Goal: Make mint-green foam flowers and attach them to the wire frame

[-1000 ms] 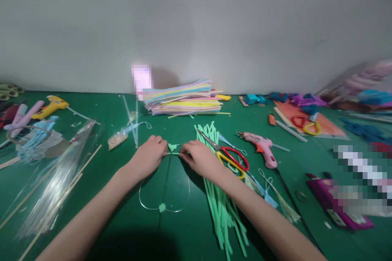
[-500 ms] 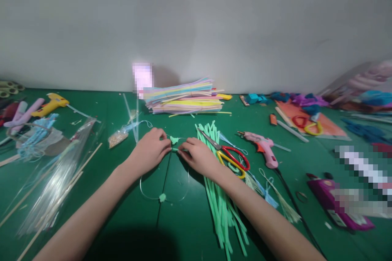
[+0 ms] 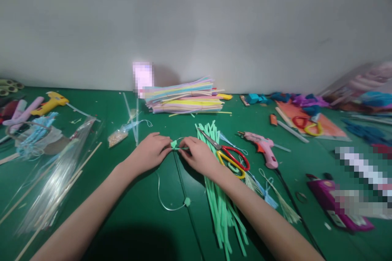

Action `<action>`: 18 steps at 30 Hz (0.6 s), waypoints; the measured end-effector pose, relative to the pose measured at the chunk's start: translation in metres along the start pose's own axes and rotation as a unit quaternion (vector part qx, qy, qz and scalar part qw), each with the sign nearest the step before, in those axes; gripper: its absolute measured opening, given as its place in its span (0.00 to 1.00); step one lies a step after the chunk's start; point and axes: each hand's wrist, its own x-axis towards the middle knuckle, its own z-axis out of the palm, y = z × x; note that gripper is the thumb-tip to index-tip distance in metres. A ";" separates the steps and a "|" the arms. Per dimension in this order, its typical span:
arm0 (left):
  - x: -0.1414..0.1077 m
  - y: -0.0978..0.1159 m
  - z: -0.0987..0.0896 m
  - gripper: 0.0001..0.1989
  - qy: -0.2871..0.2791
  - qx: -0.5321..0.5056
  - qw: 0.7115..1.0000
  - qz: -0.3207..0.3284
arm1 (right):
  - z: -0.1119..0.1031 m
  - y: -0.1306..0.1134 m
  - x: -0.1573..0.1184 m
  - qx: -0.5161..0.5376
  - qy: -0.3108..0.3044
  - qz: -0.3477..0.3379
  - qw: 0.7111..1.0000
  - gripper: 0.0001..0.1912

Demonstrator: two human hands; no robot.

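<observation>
1. Head view, only one here. Left hand [image 3: 154, 147]: narrow pinch, tips meeting on the left end of a small green piece [image 3: 174, 144]. Right hand [image 3: 196, 155]: thumb and forefinger pinched close on its right end. Exact contact is partly hidden by the fingers.

2. The green piece sits centre, between both sets of fingertips, over the green tabletop [image 3: 139, 206]. A thin clear loop [image 3: 167, 208] curves from below the left hand toward the near side; a green knob [image 3: 187, 202] sits on it. Right part of loop too faint to trace. Thin dark line runs from the fingers to the near side; can't tell cord from seam.

3. Step in hand, my read: two-handed fingertip work on the green piece. Next move calls for a steady light pinch and slack in the loop so it doesn't snag.

4. Right hand is tight for room: green stem bundle [image 3: 219, 212] under the right forearm, scissors [image 3: 217, 145] lying across it, pink glue gun [image 3: 267, 153] farther right.

5. Far side: coloured stem bundle [image 3: 186, 100] against the wall [image 3: 214, 28]. Left: bead packet [image 3: 118, 138] just beyond the left forearm. Best room is near centre, between the forearms, bare tabletop around the loop.
</observation>
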 end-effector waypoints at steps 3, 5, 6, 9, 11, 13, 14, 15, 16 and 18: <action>0.000 0.005 -0.001 0.13 -0.009 0.013 1.000 0.001 | -0.001 -0.005 0.000 0.034 0.000 -0.003 0.999 0.08; 0.000 0.010 -0.001 0.13 -0.011 0.024 1.000 -0.002 | -0.002 -0.008 0.001 0.064 0.000 -0.001 0.998 0.08; 0.000 0.012 0.000 0.13 -0.012 0.028 1.000 -0.004 | -0.002 -0.010 0.001 0.080 0.001 0.001 0.997 0.08; 0.000 0.014 0.001 0.09 -0.018 0.030 0.999 -0.011 | -0.004 -0.011 0.003 0.121 0.000 0.005 0.993 0.06; 0.001 0.013 0.001 0.12 -0.023 0.023 0.999 -0.017 | -0.005 -0.010 0.004 0.141 -0.003 -0.001 0.990 0.05; 0.001 0.011 0.002 0.15 -0.023 0.009 0.999 -0.026 | -0.006 -0.009 0.005 0.154 0.002 -0.004 0.988 0.05; 0.001 0.011 0.002 0.15 -0.021 -0.001 0.999 -0.030 | -0.006 -0.008 0.006 0.159 0.005 -0.006 0.987 0.05; 0.001 0.010 0.002 0.16 -0.016 -0.012 0.999 -0.034 | -0.006 -0.008 0.006 0.163 0.008 -0.009 0.987 0.05; 0.001 0.010 0.001 0.16 -0.011 -0.023 0.999 -0.039 | -0.005 -0.007 0.006 0.167 0.009 -0.013 0.986 0.05; 0.001 0.011 0.001 0.14 -0.001 -0.046 0.998 -0.044 | -0.004 -0.006 0.006 0.175 0.007 -0.020 0.984 0.06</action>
